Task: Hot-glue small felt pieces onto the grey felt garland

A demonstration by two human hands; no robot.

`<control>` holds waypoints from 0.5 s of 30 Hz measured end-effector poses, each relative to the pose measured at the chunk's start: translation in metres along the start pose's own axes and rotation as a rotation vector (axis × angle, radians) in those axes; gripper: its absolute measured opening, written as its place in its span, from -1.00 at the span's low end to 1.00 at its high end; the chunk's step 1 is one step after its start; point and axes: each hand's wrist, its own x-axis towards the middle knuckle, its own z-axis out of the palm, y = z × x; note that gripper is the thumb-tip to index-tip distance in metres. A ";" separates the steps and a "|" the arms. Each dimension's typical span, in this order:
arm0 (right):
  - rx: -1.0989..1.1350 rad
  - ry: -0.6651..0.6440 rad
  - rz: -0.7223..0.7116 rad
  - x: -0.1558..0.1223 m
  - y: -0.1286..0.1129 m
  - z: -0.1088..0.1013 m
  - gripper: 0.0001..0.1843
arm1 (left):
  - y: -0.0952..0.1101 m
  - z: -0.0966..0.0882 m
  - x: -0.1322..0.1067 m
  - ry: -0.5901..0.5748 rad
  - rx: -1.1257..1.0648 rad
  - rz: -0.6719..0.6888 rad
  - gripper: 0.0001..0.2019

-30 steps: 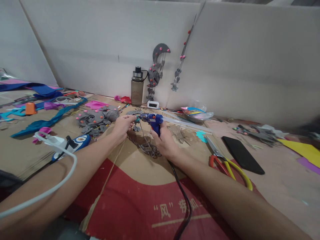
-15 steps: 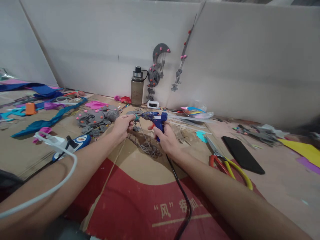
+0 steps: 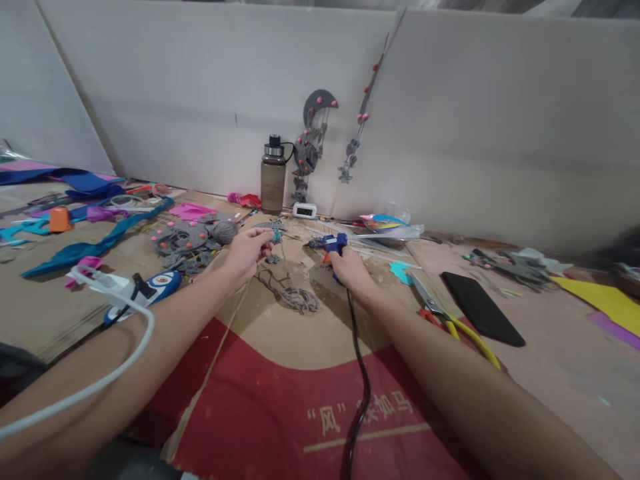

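My left hand pinches a small teal piece, with a thin grey yarn strand hanging from it. My right hand is wrapped round a blue hot glue gun whose nozzle points left, apart from the teal piece. A black cord runs from the gun down over the cardboard. Below and between my hands lies a loose tangle of grey yarn. Left of my left hand sit grey felt shapes with pink and orange dots and a ball of grey yarn.
A water bottle and a small white clock stand by the white wall. Scissors and a black phone lie right of my right hand. A white cable crosses above my left forearm. Grey felt hangings are on the wall.
My right hand has drawn the glue gun to the right, away from the teal piece, so a gap now separates nozzle and piece. My left hand has stayed nearly in place.
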 end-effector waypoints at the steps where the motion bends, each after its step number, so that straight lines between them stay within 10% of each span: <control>1: -0.039 -0.007 0.050 0.000 0.000 -0.001 -0.67 | 0.000 0.001 -0.001 -0.008 0.005 0.004 -0.88; 7: -0.215 -0.070 0.120 -0.007 -0.008 -0.012 -0.56 | 0.002 0.004 -0.006 -0.044 0.040 0.038 -0.85; 15: -0.158 0.175 -0.228 -0.018 -0.036 -0.017 -0.69 | 0.008 0.011 -0.017 -0.084 0.167 0.154 -0.84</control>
